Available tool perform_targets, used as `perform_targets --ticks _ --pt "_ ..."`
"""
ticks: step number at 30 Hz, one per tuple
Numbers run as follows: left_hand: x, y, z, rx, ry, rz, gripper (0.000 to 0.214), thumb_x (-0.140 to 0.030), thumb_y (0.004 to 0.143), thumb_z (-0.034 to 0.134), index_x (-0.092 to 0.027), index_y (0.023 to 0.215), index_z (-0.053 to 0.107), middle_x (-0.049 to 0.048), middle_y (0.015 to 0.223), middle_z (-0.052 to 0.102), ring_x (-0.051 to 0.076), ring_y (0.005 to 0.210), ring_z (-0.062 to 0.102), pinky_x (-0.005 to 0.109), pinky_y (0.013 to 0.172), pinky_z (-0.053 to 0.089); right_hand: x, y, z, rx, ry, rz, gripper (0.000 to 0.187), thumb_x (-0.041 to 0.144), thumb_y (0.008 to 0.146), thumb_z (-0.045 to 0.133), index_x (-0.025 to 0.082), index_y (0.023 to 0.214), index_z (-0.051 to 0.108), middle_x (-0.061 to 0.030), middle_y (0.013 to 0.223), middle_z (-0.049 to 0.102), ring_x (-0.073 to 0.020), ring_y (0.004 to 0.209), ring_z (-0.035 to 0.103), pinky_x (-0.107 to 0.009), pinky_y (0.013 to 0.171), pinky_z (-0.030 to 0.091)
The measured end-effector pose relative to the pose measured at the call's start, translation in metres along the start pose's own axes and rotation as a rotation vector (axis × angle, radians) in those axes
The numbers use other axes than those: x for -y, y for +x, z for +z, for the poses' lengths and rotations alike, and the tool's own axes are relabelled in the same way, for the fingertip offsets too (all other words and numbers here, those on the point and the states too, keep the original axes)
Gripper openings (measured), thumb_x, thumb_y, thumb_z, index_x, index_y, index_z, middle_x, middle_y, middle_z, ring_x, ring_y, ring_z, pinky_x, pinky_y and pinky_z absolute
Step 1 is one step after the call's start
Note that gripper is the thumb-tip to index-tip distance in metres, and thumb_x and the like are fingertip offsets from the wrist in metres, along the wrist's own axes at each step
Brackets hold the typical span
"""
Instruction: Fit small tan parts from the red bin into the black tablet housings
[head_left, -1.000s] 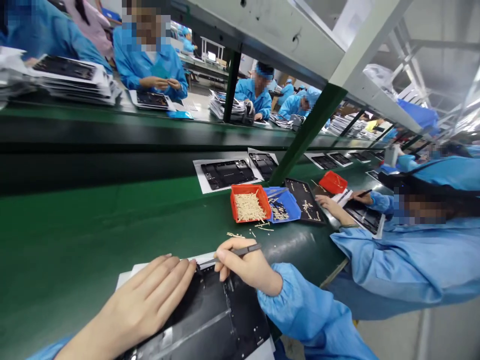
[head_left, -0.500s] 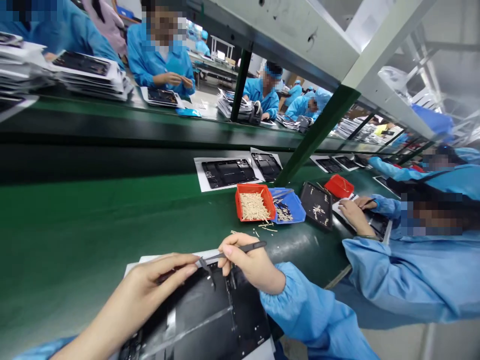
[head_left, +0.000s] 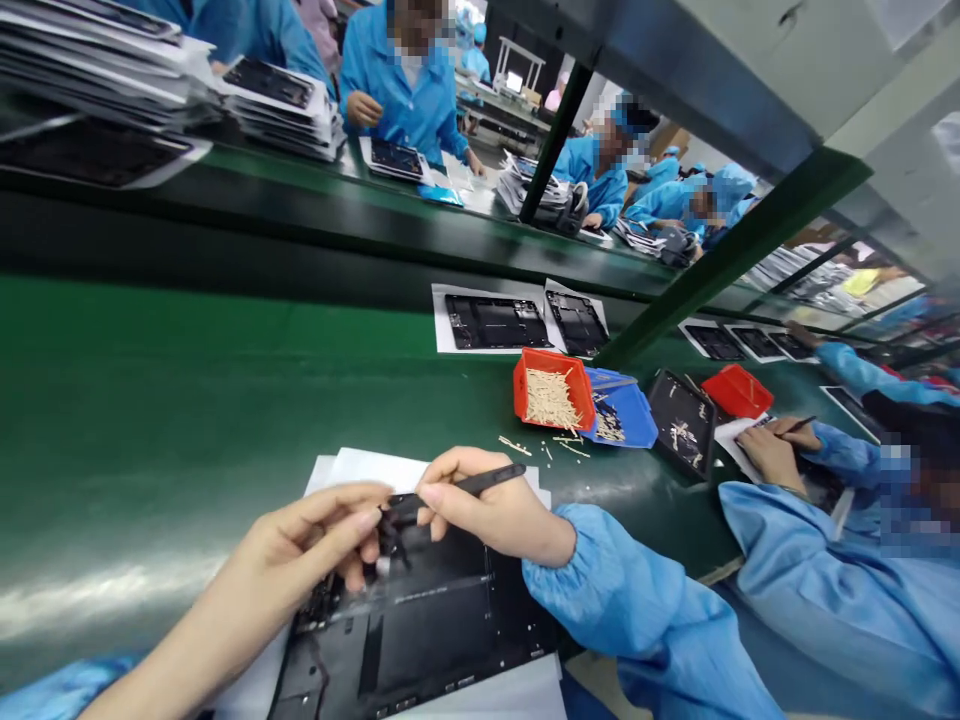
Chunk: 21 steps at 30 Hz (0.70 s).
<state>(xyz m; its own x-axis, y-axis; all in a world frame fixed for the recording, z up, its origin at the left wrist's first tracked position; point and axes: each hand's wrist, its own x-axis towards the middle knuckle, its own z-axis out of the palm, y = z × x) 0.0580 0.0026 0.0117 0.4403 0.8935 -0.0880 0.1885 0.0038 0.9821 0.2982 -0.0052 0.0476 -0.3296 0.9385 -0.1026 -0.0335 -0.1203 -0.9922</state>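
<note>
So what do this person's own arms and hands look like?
The left hand and right hand are bare, with no gloves. The arms are covered by a loose, light-blue work gown. The right sleeve gathers into a puffy elastic cuff at the wrist, while the left sleeve shows only at the picture's lower edge.

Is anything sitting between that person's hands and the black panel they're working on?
Nothing visible does. The left hand and the right hand, which holds slim black tweezers, are directly over the flat black panel, with only a small dark piece at the tool's tip.
</note>
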Motion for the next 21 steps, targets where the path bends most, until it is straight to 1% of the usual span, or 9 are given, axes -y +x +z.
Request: perform_targets --ticks 2,3,5,6,8,11,13,16,21 --pt "0.01 -0.006 -0.009 -0.08 0.156 0.082 0.045 -0.057 0.104 0.06 -0.025 0.131 0.075 0.0009 0.08 0.08 0.016 0.056 0.072 0.025 0.051 0.06 0.0 0.008 -0.001 -0.012 -0.022 -0.007 0.041 0.057 0.086 0.086 0.02 0.09 0.072 0.0007 0.076 0.071 -0.0116 0.061 0.063 -0.027 0.063 0.055" --pt "0.016 -0.009 -0.013 -0.117 0.273 0.163 0.041 -0.055 0.105 0.06 -0.027 0.131 0.075 0.0013 0.088 0.082 0.017 0.064 0.075 0.024 0.055 0.061 -0.001 0.011 -0.002 -0.026 -0.025 -0.009 0.04 0.057 0.085 0.087 0.02 0.09 0.073 0.0007 0.076 0.07 -0.0116 0.061 0.061 -0.027 0.063 0.054" --pt "0.029 -0.015 -0.017 -0.162 0.552 0.364 0.032 -0.05 0.108 0.059 -0.028 0.119 0.079 0.0023 0.102 0.082 0.017 0.083 0.078 0.025 0.068 0.062 -0.006 0.019 -0.003 -0.056 -0.039 -0.008 0.041 0.058 0.084 0.088 0.02 0.09 0.075 0.0002 0.077 0.069 -0.0125 0.064 0.06 -0.027 0.063 0.053" --pt "0.035 -0.017 -0.017 -0.168 0.689 0.461 0.031 -0.046 0.109 0.056 -0.027 0.115 0.08 0.0033 0.103 0.081 0.018 0.088 0.077 0.026 0.073 0.062 -0.009 0.022 -0.004 -0.067 -0.061 -0.008 0.042 0.06 0.085 0.086 0.019 0.089 0.075 -0.0002 0.078 0.069 -0.0132 0.066 0.059 -0.028 0.063 0.052" --pt "0.046 -0.02 -0.016 -0.181 0.923 0.617 0.033 -0.037 0.112 0.051 -0.022 0.113 0.08 0.0049 0.096 0.077 0.018 0.084 0.072 0.029 0.073 0.058 -0.017 0.029 -0.002 -0.071 -0.15 -0.027 0.042 0.061 0.089 0.081 0.019 0.087 0.075 -0.0006 0.078 0.068 -0.0143 0.069 0.059 -0.028 0.065 0.052" --pt "0.054 -0.02 -0.012 -0.21 1.162 0.769 0.032 -0.025 0.112 0.048 -0.014 0.113 0.078 0.0055 0.087 0.071 0.02 0.075 0.063 0.034 0.066 0.05 -0.03 0.039 0.003 -0.026 -0.366 -0.114 0.034 0.053 0.097 0.074 0.02 0.09 0.075 -0.0017 0.082 0.072 -0.0154 0.073 0.062 -0.028 0.07 0.052" --pt "0.054 -0.02 -0.009 -0.219 1.244 0.809 0.031 -0.022 0.111 0.047 -0.012 0.114 0.076 0.0048 0.084 0.068 0.02 0.073 0.059 0.036 0.065 0.047 -0.039 0.044 0.006 0.028 -0.498 -0.183 0.027 0.046 0.101 0.071 0.02 0.093 0.076 -0.0032 0.09 0.076 -0.0171 0.08 0.067 -0.029 0.078 0.055" --pt "0.05 -0.021 -0.008 -0.234 1.281 0.796 0.028 -0.019 0.11 0.048 -0.011 0.115 0.075 0.0039 0.082 0.065 0.021 0.072 0.057 0.037 0.066 0.045 -0.05 0.049 0.008 0.097 -0.603 -0.248 0.025 0.042 0.106 0.067 0.021 0.097 0.076 -0.0051 0.098 0.079 -0.0197 0.091 0.073 -0.031 0.09 0.057" --pt "0.048 -0.023 -0.007 -0.235 1.264 0.773 0.026 -0.018 0.109 0.05 -0.012 0.116 0.074 0.004 0.083 0.065 0.022 0.074 0.057 0.038 0.067 0.042 -0.062 0.054 0.008 0.123 -0.625 -0.303 0.031 0.046 0.109 0.063 0.021 0.099 0.077 -0.0066 0.101 0.08 -0.0208 0.096 0.076 -0.031 0.093 0.058"
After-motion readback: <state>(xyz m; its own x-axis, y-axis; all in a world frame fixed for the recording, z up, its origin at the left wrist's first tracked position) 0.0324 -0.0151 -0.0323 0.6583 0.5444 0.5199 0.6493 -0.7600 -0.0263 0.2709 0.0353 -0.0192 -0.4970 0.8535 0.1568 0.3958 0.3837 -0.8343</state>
